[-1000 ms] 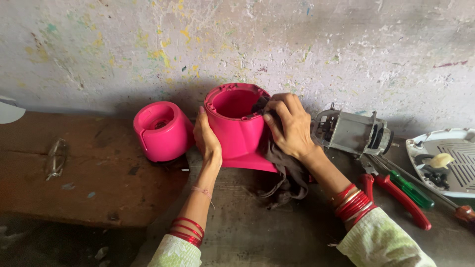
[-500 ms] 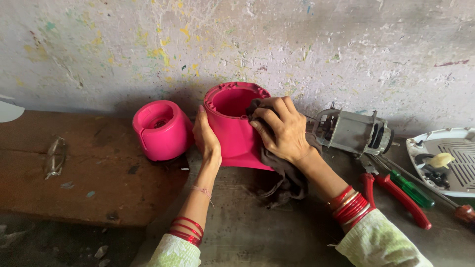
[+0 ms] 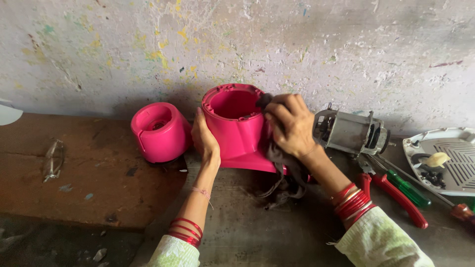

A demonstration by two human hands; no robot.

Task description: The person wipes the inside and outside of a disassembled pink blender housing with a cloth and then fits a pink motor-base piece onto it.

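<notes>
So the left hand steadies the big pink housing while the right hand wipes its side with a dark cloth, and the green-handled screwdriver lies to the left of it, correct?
Not quite. In the head view the green-handled screwdriver lies to the right of the big pink housing, beside the red-handled pliers. The rest holds: the left hand steadies the housing and the right hand presses the dark cloth to its side.

A smaller pink housing (image 3: 161, 131) sits left; a metal motor (image 3: 350, 131), red-handled pliers (image 3: 393, 199) and a green screwdriver (image 3: 406, 188) lie right.
</notes>
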